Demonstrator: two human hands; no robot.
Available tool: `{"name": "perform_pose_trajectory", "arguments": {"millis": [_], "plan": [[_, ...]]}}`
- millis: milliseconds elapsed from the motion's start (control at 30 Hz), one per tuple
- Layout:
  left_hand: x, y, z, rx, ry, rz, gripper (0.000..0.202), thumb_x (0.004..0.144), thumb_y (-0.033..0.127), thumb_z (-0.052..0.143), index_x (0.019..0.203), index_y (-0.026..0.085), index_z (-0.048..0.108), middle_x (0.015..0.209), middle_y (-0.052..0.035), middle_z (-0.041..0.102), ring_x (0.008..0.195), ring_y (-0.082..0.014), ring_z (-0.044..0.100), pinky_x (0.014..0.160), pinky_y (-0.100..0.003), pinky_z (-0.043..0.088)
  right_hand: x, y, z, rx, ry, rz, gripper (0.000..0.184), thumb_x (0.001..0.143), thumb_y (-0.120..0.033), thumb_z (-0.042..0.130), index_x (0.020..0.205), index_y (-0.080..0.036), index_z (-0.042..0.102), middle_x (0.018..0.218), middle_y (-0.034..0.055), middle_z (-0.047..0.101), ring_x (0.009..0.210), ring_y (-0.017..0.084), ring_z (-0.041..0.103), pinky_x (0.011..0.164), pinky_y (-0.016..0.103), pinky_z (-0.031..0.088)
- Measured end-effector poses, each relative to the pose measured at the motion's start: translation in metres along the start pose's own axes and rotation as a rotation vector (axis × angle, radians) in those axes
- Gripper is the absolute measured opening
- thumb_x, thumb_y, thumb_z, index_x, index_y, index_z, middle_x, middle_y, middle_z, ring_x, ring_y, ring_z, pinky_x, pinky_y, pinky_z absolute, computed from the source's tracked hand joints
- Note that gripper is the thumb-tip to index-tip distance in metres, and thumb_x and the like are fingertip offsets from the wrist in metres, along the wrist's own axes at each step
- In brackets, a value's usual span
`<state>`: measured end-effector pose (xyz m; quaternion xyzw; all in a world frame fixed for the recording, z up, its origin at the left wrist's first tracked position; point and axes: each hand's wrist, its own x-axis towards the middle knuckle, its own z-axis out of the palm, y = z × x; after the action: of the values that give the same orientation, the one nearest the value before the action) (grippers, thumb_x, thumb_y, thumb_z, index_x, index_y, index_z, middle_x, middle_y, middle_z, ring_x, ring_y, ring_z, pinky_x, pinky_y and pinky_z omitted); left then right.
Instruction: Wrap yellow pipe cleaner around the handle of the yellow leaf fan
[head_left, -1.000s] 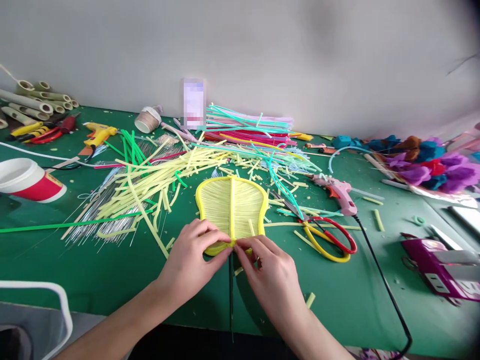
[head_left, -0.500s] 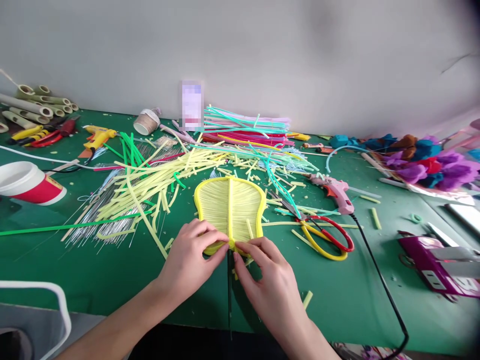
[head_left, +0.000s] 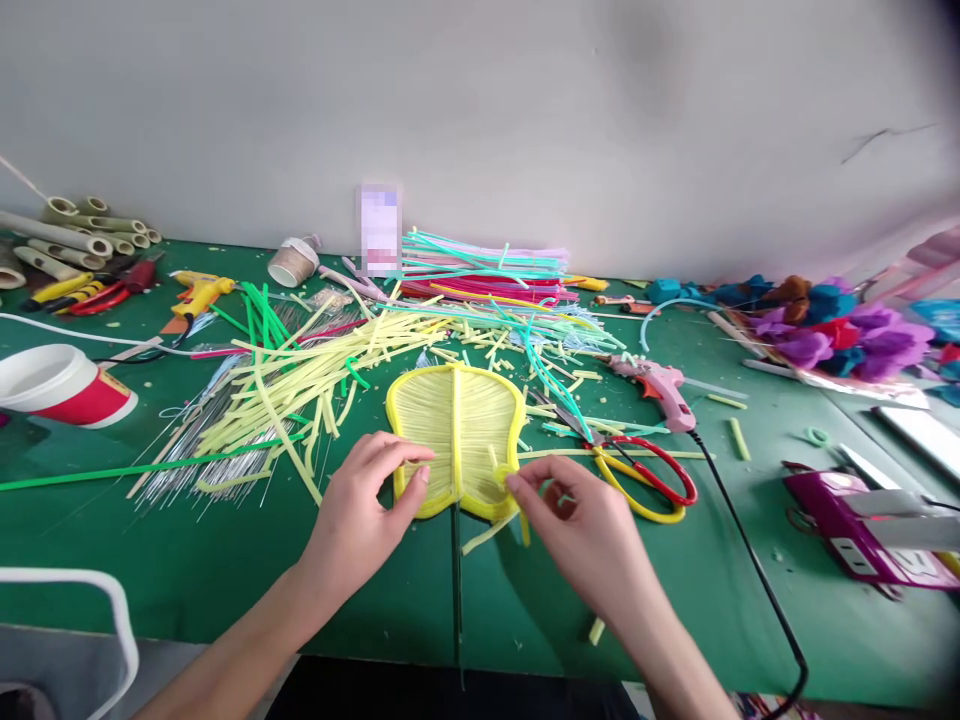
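Both hands have drawn apart from the bottom middle of the yellow leaf-shaped panel of plastic straws [head_left: 427, 415], where their fingertips met half a second ago.

Head view: the panel lies flat on the green table mat [head_left: 225, 560], close to the near edge and between the two hands, with a thin dark wire stem [head_left: 455, 590] running from its base toward the person. The left hand [head_left: 360, 510] now sits at the panel's lower left lobe, thumb on top and curled fingers against the rim, a light pinch on that edge. The right hand [head_left: 592, 530] is at the lower right lobe, thumb and forefinger closed narrowly on the rim; whether they also grip the loose pale yellow straw offcut [head_left: 487, 533] trailing below them cannot be told.

Just right of that hand lie scissors with red and yellow handles [head_left: 645, 480], and beyond them a pink hot-glue gun [head_left: 660, 390] whose black cord [head_left: 750, 570] runs to the near edge. Behind the panel spreads a heap of pale yellow straws [head_left: 315, 365], with a bundle of thin silver wires [head_left: 195, 455] to its left and a stack of pink and teal straws [head_left: 480, 268] against the wall. A red and white paper cup [head_left: 60, 385] lies on its side at far left.
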<state>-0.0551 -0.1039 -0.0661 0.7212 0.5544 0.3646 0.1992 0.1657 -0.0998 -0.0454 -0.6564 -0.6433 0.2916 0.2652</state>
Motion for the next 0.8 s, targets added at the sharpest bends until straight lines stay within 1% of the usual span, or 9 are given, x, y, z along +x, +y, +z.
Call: {"name": "perform_pose_trajectory", "arguments": {"millis": [200, 300, 400, 467, 567, 633, 700, 767, 800], "plan": [[0.001, -0.004, 0.001, 0.082, 0.001, 0.011, 0.018, 0.098, 0.028, 0.050, 0.104, 0.023, 0.066, 0.101, -0.0065, 0.066, 0.101, -0.0230, 0.062, 0.083, -0.035, 0.053, -0.004, 0.027, -0.032, -0.055, 0.000, 0.069, 0.033, 0.088, -0.051, 0.058, 0.079, -0.022, 0.070, 0.065, -0.0002, 0.065, 0.055, 0.016, 0.054, 0.052, 0.027, 0.040], [0.001, -0.007, 0.000, 0.118, 0.032, -0.003, 0.021, 0.098, 0.030, 0.048, 0.110, 0.024, 0.064, 0.111, -0.0080, 0.064, 0.111, -0.0245, 0.059, 0.089, -0.037, 0.052, -0.006, 0.034, -0.035, -0.170, 0.123, 0.029, 0.034, 0.087, -0.051, 0.058, 0.095, -0.021, 0.073, 0.075, 0.0034, 0.070, 0.054, 0.017, 0.056, 0.053, 0.030, 0.044], [0.000, -0.011, -0.002, 0.120, 0.079, -0.018, 0.023, 0.099, 0.030, 0.047, 0.116, 0.025, 0.062, 0.120, -0.0084, 0.060, 0.119, -0.0244, 0.055, 0.098, -0.041, 0.049, -0.008, 0.032, -0.031, -0.216, 0.250, -0.029, 0.039, 0.087, -0.050, 0.057, 0.110, -0.021, 0.069, 0.092, 0.0074, 0.072, 0.059, 0.019, 0.061, 0.056, 0.031, 0.047], [0.000, -0.014, -0.002, 0.118, 0.103, -0.028, 0.023, 0.099, 0.030, 0.047, 0.117, 0.026, 0.061, 0.122, -0.0081, 0.060, 0.121, -0.0241, 0.054, 0.101, -0.042, 0.048, -0.009, 0.025, -0.023, -0.179, 0.185, -0.044, 0.036, 0.091, -0.050, 0.053, 0.110, -0.022, 0.066, 0.090, 0.0053, 0.072, 0.059, 0.018, 0.062, 0.056, 0.031, 0.048], [0.003, -0.013, -0.004, 0.108, 0.112, -0.056, 0.023, 0.099, 0.031, 0.046, 0.115, 0.026, 0.062, 0.121, -0.0085, 0.061, 0.122, -0.0247, 0.055, 0.101, -0.043, 0.048, -0.010, 0.014, -0.007, -0.123, -0.010, -0.035, 0.038, 0.095, -0.050, 0.047, 0.119, -0.022, 0.057, 0.080, 0.0015, 0.072, 0.061, 0.020, 0.064, 0.058, 0.031, 0.048], [0.004, -0.006, -0.007, 0.075, 0.107, -0.076, 0.021, 0.099, 0.033, 0.046, 0.108, 0.025, 0.063, 0.116, -0.0086, 0.063, 0.117, -0.0250, 0.058, 0.096, -0.042, 0.052, -0.009, 0.010, 0.001, -0.138, -0.058, -0.032, 0.042, 0.097, -0.050, 0.043, 0.125, -0.020, 0.052, 0.077, 0.0014, 0.071, 0.066, 0.022, 0.067, 0.061, 0.032, 0.049], [-0.002, 0.006, -0.015, -0.008, 0.075, -0.085, 0.020, 0.099, 0.034, 0.046, 0.096, 0.026, 0.064, 0.102, -0.0070, 0.067, 0.101, -0.0231, 0.064, 0.084, -0.038, 0.056, -0.006, 0.010, 0.004, -0.171, -0.024, -0.060, 0.043, 0.098, -0.050, 0.042, 0.126, -0.019, 0.051, 0.079, 0.0021, 0.070, 0.067, 0.022, 0.067, 0.061, 0.032, 0.049], [-0.020, 0.017, -0.025, -0.113, -0.004, -0.065, 0.025, 0.099, 0.035, 0.044, 0.085, 0.028, 0.063, 0.082, -0.0044, 0.066, 0.080, -0.0208, 0.066, 0.067, -0.035, 0.057, -0.004, 0.012, 0.003, -0.197, 0.044, -0.107, 0.041, 0.097, -0.051, 0.043, 0.123, -0.020, 0.053, 0.083, 0.0030, 0.069, 0.065, 0.021, 0.066, 0.058, 0.031, 0.048], [-0.033, 0.022, -0.030, -0.117, -0.013, -0.011, 0.023, 0.098, 0.037, 0.047, 0.086, 0.030, 0.066, 0.076, -0.0044, 0.066, 0.077, -0.0223, 0.065, 0.065, -0.036, 0.058, -0.004, 0.013, 0.002, -0.209, 0.080, -0.129, 0.040, 0.097, -0.050, 0.045, 0.121, -0.020, 0.055, 0.085, 0.0035, 0.069, 0.065, 0.020, 0.066, 0.057, 0.030, 0.047]]}}
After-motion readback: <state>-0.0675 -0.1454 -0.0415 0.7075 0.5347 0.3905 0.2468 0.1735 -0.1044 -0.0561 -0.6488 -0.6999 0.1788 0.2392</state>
